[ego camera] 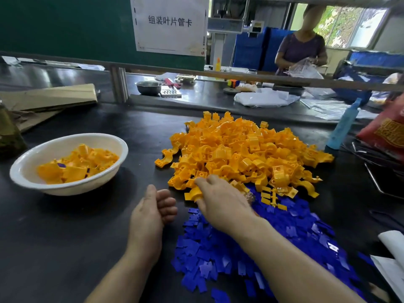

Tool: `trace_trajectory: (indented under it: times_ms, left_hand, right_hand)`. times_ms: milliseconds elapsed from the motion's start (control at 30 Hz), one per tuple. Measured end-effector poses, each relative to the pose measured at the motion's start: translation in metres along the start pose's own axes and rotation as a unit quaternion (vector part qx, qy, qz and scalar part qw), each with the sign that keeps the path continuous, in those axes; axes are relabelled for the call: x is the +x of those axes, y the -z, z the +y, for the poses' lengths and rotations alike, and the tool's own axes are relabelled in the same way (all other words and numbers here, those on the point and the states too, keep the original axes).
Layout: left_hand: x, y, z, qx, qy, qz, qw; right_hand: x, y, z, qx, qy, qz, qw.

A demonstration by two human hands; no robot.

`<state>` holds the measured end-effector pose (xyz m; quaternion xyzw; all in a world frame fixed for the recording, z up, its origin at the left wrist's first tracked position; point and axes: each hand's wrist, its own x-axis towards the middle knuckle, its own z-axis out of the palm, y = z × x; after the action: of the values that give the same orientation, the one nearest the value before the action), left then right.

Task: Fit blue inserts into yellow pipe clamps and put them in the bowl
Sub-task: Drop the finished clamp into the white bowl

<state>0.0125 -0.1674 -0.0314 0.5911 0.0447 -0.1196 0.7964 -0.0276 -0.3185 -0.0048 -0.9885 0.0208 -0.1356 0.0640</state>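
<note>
Yellow pipe clamps (240,154) heap beyond our right hand (220,202), which pinches one clamp (192,193); our left hand (153,211) curls loosely, empty, right of the bowl (26,171).

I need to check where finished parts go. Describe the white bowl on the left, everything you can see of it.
The round white bowl looks like smooth plastic or glazed ware, shallow with a wide rolled rim. It stands upright on the dark worktop, left of the loose pile of yellow pipe clamps and apart from it. It is partly filled with yellow clamps, some showing a bit of blue. Neither hand touches it; the left hand rests nearby, to its right.
</note>
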Motion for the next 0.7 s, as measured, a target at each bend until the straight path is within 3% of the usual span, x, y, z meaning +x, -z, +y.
trace_trajectory:
  times_ms: [100,267,367,467,567,700]
  left_hand:
    - [-0.009,0.000,-0.010,0.090,-0.078,-0.044,0.992]
    - [-0.007,0.000,-0.015,0.318,-0.171,-0.045,0.932]
    - [-0.008,-0.003,-0.015,0.365,-0.220,-0.049,0.904]
    - [-0.012,-0.004,-0.014,0.397,-0.233,-0.100,0.882]
    - [-0.017,-0.007,-0.017,0.451,-0.275,-0.140,0.837]
    - [-0.015,-0.010,-0.019,0.472,-0.287,-0.092,0.829]
  right_hand:
    - [0.009,-0.018,-0.001,-0.064,0.001,-0.049,0.997]
    - [0.004,-0.023,0.005,-0.087,0.020,-0.005,0.996]
    - [-0.001,-0.019,0.008,-0.058,0.044,-0.003,0.997]
    - [-0.009,-0.016,0.010,-0.016,0.061,-0.011,0.998]
    - [-0.017,-0.016,0.011,0.049,0.051,-0.015,0.997]
    - [-0.028,-0.015,0.009,0.056,0.026,-0.021,0.998]
